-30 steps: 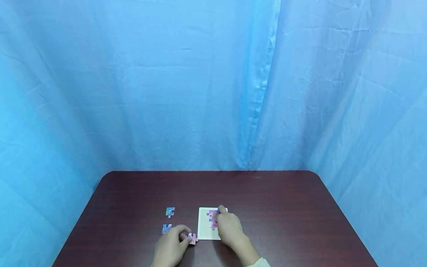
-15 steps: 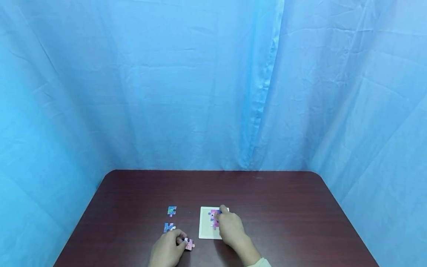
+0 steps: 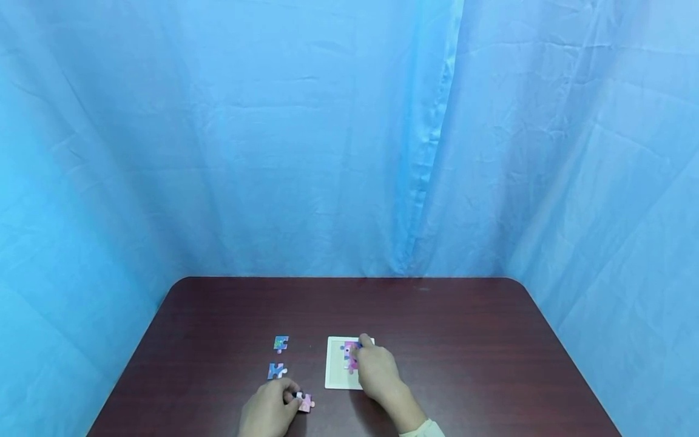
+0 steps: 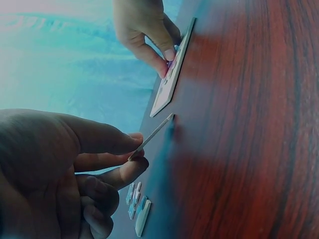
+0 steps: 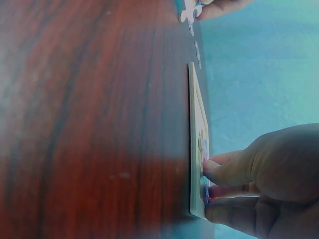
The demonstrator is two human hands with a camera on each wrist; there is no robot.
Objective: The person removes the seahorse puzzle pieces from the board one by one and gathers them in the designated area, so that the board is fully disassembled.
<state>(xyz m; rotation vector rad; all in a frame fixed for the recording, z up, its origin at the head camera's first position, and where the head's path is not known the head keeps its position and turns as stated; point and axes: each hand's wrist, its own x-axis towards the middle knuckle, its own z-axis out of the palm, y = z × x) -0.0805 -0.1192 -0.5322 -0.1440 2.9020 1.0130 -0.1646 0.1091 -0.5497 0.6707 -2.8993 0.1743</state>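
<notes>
My left hand [image 3: 267, 408] pinches a pink jigsaw puzzle piece [image 3: 306, 403] between thumb and fingertips, just left of the front of a cream puzzle tray [image 3: 329, 364]. In the left wrist view that piece appears edge-on, tilted above the table. My right hand [image 3: 379, 374] reaches over the right side of the tray. Its thumb and fingertips pinch a purple-blue puzzle piece [image 5: 205, 189] low in the tray. Pink joined pieces [image 3: 349, 351] show left of the right hand; the hand hides the tray's right part.
Two loose blue puzzle pieces, a far one [image 3: 281, 343] and a nearer one [image 3: 275, 371], lie left of the tray. All stands on a dark reddish-brown table [image 3: 448, 340]. Blue curtains [image 3: 306, 152] hang behind and at both sides.
My left hand has drawn the pink puzzle piece leftward and nearer the front, away from the tray's corner, uncovering more of the nearer blue piece. The right hand stays over the tray.
</notes>
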